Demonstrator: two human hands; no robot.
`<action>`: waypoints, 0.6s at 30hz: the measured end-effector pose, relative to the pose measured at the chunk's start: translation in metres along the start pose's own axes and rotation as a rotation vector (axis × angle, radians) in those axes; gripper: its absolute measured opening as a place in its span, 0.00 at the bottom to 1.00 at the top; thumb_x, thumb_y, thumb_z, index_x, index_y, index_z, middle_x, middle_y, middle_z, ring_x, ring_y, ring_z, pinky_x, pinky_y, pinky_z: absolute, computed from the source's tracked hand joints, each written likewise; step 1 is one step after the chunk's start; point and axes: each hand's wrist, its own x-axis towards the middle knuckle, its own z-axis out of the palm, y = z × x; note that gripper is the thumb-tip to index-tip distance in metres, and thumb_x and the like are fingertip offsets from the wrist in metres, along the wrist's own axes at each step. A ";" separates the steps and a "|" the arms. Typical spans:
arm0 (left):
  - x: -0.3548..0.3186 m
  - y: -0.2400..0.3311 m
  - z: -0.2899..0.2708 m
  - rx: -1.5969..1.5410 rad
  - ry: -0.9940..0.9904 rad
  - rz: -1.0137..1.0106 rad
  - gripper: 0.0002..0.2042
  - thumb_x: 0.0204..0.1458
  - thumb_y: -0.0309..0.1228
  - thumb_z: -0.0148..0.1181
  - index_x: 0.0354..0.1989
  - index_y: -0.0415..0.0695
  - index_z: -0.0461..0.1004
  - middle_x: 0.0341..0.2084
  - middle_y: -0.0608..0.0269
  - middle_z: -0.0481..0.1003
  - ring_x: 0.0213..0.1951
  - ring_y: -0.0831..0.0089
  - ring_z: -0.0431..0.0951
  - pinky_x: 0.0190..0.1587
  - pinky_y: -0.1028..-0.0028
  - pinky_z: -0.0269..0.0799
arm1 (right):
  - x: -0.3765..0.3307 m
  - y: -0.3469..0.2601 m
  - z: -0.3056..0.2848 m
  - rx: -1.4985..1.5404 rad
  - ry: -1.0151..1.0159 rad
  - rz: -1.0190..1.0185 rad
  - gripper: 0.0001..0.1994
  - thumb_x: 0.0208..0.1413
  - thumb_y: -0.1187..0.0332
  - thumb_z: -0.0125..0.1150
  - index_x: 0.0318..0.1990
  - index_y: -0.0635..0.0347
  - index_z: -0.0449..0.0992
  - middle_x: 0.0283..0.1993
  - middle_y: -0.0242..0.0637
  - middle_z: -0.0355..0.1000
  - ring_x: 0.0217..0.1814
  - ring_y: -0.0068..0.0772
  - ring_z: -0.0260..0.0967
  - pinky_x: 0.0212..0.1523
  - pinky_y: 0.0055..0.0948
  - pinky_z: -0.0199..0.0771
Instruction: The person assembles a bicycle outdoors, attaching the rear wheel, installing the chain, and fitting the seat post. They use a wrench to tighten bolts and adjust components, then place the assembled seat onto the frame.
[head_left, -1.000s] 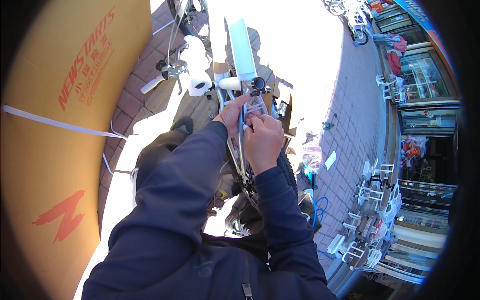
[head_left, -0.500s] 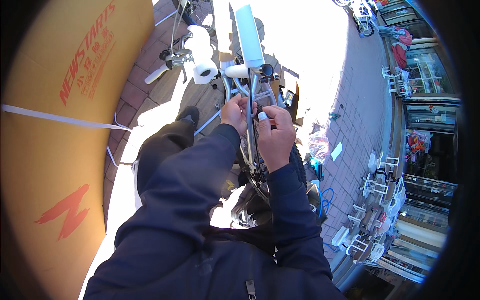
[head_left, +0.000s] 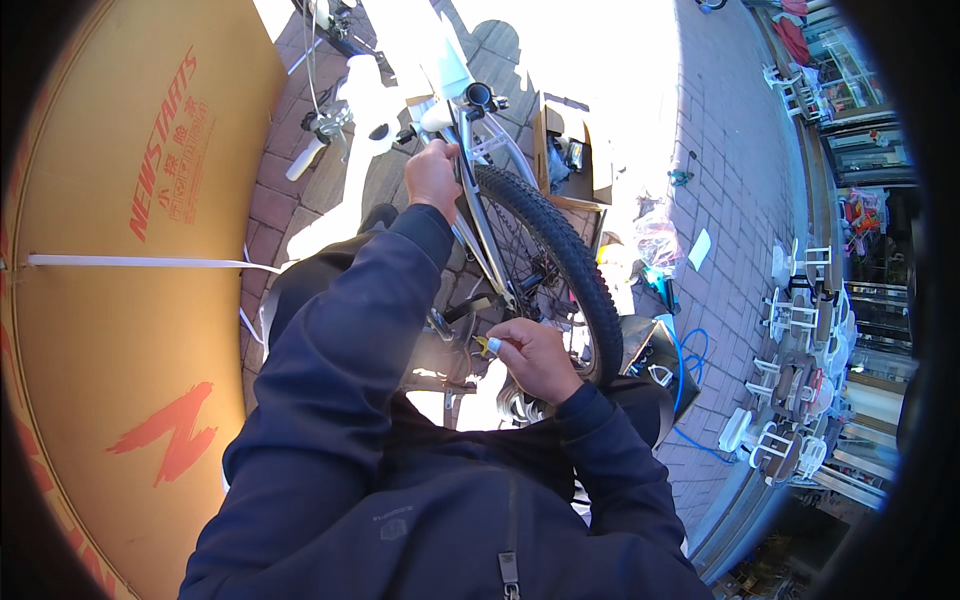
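A silver bicycle frame [head_left: 480, 235] leans in front of me, with a black knobby rear wheel [head_left: 596, 290] beside it. High on the frame, my left hand [head_left: 433, 178] is closed round a tube just below the seat clamp. My right hand [head_left: 538, 358] is low, close to the crank area and the wheel, its thumb and forefinger pinched on a small yellow piece [head_left: 483, 346]. What kind of piece it is cannot be made out. White foam wrapping [head_left: 440, 70] covers the upper frame in glare.
A tall cardboard box [head_left: 150, 330] with a white strap stands at my left. An open carton [head_left: 575, 155] lies beyond the wheel; a dark toolbox [head_left: 650, 360] and blue cord [head_left: 695, 350] are at its right. White chairs [head_left: 800, 300] line the shopfront.
My hands have parted from working together at the frame. The right one moved down to the yellow piece; the left now grips the tube higher up. The wheel shows more fully.
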 end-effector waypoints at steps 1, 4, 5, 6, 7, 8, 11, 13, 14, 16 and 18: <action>0.000 -0.001 0.000 0.100 0.007 0.074 0.12 0.55 0.33 0.57 0.29 0.36 0.78 0.20 0.68 0.68 0.21 0.76 0.66 0.23 0.72 0.60 | 0.000 0.002 0.002 0.001 0.002 -0.059 0.06 0.57 0.73 0.63 0.41 0.64 0.80 0.35 0.43 0.77 0.37 0.41 0.77 0.40 0.33 0.75; 0.002 -0.005 0.007 0.274 -0.024 0.227 0.17 0.52 0.40 0.66 0.23 0.36 0.79 0.18 0.64 0.73 0.21 0.76 0.71 0.24 0.69 0.64 | 0.001 0.006 0.006 0.008 -0.035 -0.099 0.06 0.58 0.72 0.63 0.40 0.65 0.80 0.35 0.43 0.77 0.37 0.40 0.77 0.40 0.33 0.76; 0.003 -0.005 0.009 0.369 -0.028 0.252 0.18 0.51 0.42 0.68 0.24 0.36 0.79 0.17 0.65 0.72 0.20 0.76 0.70 0.24 0.69 0.64 | 0.001 0.006 0.007 0.014 -0.050 -0.097 0.06 0.59 0.71 0.62 0.40 0.65 0.79 0.35 0.43 0.76 0.38 0.40 0.77 0.41 0.33 0.76; 0.004 -0.005 0.010 0.475 -0.021 0.252 0.19 0.50 0.43 0.70 0.24 0.36 0.79 0.16 0.66 0.72 0.20 0.77 0.70 0.24 0.69 0.65 | 0.001 0.007 0.009 0.020 -0.069 -0.091 0.06 0.59 0.71 0.62 0.40 0.65 0.79 0.34 0.43 0.76 0.38 0.40 0.77 0.41 0.33 0.76; 0.004 -0.004 0.011 0.540 -0.022 0.255 0.21 0.49 0.46 0.71 0.26 0.36 0.80 0.16 0.66 0.73 0.19 0.78 0.71 0.24 0.71 0.67 | 0.000 0.008 0.010 0.014 -0.068 -0.118 0.07 0.58 0.71 0.62 0.40 0.64 0.79 0.35 0.44 0.77 0.38 0.42 0.77 0.41 0.35 0.76; 0.006 -0.003 0.012 0.559 -0.041 0.284 0.21 0.49 0.46 0.71 0.26 0.36 0.80 0.17 0.66 0.74 0.19 0.78 0.72 0.24 0.72 0.67 | 0.000 0.009 0.011 0.007 -0.067 -0.142 0.07 0.58 0.71 0.61 0.40 0.64 0.79 0.35 0.44 0.77 0.38 0.44 0.77 0.42 0.36 0.76; 0.007 -0.001 0.013 0.581 -0.080 0.308 0.20 0.50 0.46 0.71 0.29 0.36 0.81 0.19 0.64 0.77 0.21 0.78 0.74 0.26 0.73 0.70 | -0.001 0.016 0.013 0.004 -0.067 -0.173 0.08 0.56 0.69 0.60 0.40 0.63 0.80 0.37 0.47 0.77 0.39 0.51 0.76 0.42 0.42 0.76; 0.006 -0.001 0.012 0.659 -0.068 0.360 0.20 0.51 0.46 0.71 0.30 0.37 0.82 0.20 0.63 0.78 0.22 0.77 0.76 0.27 0.72 0.71 | -0.001 0.021 0.013 -0.032 -0.079 -0.170 0.09 0.56 0.69 0.61 0.40 0.63 0.80 0.36 0.46 0.77 0.39 0.51 0.76 0.42 0.42 0.76; 0.006 -0.001 0.012 0.693 -0.062 0.392 0.20 0.51 0.46 0.71 0.31 0.37 0.82 0.21 0.63 0.79 0.22 0.76 0.76 0.28 0.71 0.72 | 0.000 0.023 0.014 -0.027 -0.090 -0.150 0.09 0.56 0.68 0.61 0.40 0.63 0.80 0.36 0.46 0.77 0.39 0.51 0.76 0.42 0.42 0.76; 0.006 -0.001 0.010 0.850 -0.020 0.438 0.21 0.52 0.49 0.69 0.33 0.39 0.83 0.22 0.59 0.80 0.26 0.72 0.80 0.33 0.68 0.75 | 0.003 0.025 0.014 -0.043 -0.096 -0.170 0.09 0.57 0.67 0.61 0.40 0.63 0.80 0.36 0.47 0.77 0.39 0.52 0.76 0.41 0.43 0.76; 0.007 -0.003 0.009 0.930 0.010 0.523 0.22 0.52 0.51 0.68 0.34 0.39 0.83 0.22 0.57 0.80 0.27 0.70 0.81 0.35 0.67 0.76 | 0.004 0.023 0.013 -0.050 -0.108 -0.162 0.09 0.56 0.67 0.61 0.41 0.62 0.80 0.37 0.47 0.77 0.40 0.52 0.76 0.41 0.42 0.76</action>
